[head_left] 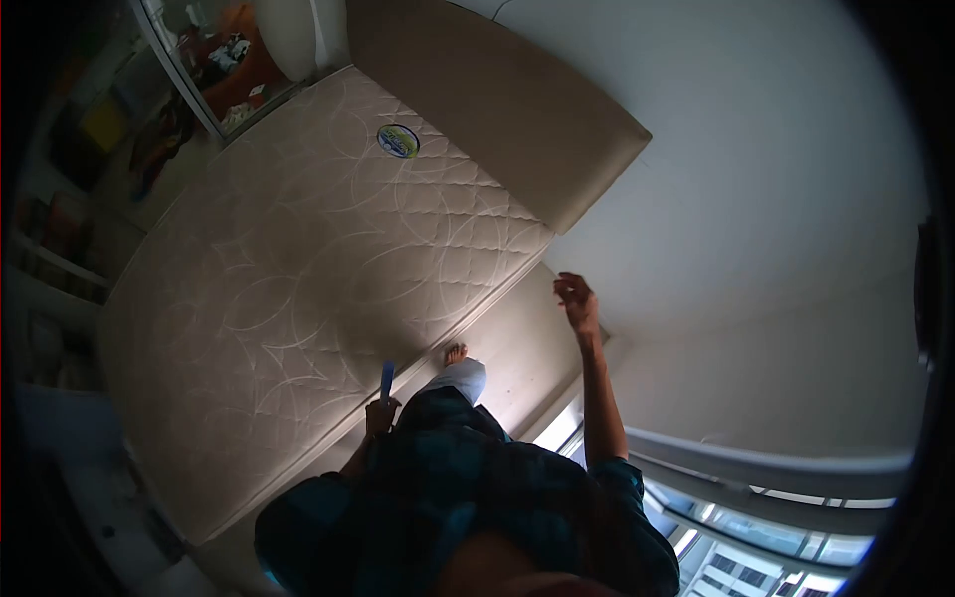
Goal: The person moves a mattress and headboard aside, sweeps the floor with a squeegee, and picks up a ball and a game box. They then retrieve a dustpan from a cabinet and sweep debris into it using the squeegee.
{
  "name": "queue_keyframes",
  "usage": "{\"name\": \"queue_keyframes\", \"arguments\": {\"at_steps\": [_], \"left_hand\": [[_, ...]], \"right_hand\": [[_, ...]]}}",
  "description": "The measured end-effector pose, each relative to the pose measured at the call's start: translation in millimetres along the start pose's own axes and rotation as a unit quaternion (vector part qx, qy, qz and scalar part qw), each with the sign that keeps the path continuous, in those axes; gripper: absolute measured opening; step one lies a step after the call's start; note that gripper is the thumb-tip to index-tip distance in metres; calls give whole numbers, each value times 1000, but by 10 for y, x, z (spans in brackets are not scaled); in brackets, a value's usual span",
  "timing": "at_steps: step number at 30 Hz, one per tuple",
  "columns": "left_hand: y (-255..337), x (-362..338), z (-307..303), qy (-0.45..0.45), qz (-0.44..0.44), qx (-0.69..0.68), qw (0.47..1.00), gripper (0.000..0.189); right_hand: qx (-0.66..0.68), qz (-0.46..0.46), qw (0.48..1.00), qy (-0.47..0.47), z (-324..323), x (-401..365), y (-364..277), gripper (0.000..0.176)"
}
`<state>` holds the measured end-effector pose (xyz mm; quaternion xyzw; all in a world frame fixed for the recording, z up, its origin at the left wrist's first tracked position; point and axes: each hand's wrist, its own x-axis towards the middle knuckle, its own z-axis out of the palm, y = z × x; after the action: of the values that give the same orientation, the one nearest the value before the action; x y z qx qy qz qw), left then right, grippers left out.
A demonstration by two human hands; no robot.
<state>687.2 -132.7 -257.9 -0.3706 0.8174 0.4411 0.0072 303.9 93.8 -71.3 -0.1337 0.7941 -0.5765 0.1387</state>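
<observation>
A: Entry one, left hand [379, 416]?
B: Closed around a slim blue object [387, 378], held upright at the edge of the quilted beige mattress [298, 259].
A: Entry two, right hand [575, 301]?
B: Raised by the white wall [756, 199], fingers loosely spread, grasping nothing.
A: Other items?
B: Round blue-and-yellow sticker [398, 140] on the mattress; beige padded panel [497, 109] along its far side; one bare foot [456, 352] beside the mattress edge.

Dark teal checked shirt [468, 488], pale trousers [460, 379]
</observation>
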Motion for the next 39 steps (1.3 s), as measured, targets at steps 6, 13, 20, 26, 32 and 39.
{"name": "queue_keyframes", "arguments": {"at_steps": [6, 13, 20, 26, 32, 39], "left_hand": [[2101, 1193, 355, 0, -11, 11, 1000, 16], [4428, 1892, 986, 77, -33, -101, 991, 37], [5737, 2683, 1674, 208, -48, -268, 939, 32], [5983, 3252, 1815, 191, 38, -230, 953, 70], [5869, 3475, 2392, 297, 57, -255, 918, 90], [5967, 3764, 1923, 296, 186, -146, 926, 104]], "right_hand": [[-37, -143, 982, 115, -1274, 1679, -810, 50], [-177, -452, 868, 101, -1518, 3480, -768, 84], [91, -513, 852, -46, -1353, 4003, -576, 70], [93, -535, 837, -69, -1310, 4105, -586, 57], [156, -508, 842, -92, -1271, 4198, -486, 59], [152, -487, 854, -100, -1233, 4143, -578, 49]]}}
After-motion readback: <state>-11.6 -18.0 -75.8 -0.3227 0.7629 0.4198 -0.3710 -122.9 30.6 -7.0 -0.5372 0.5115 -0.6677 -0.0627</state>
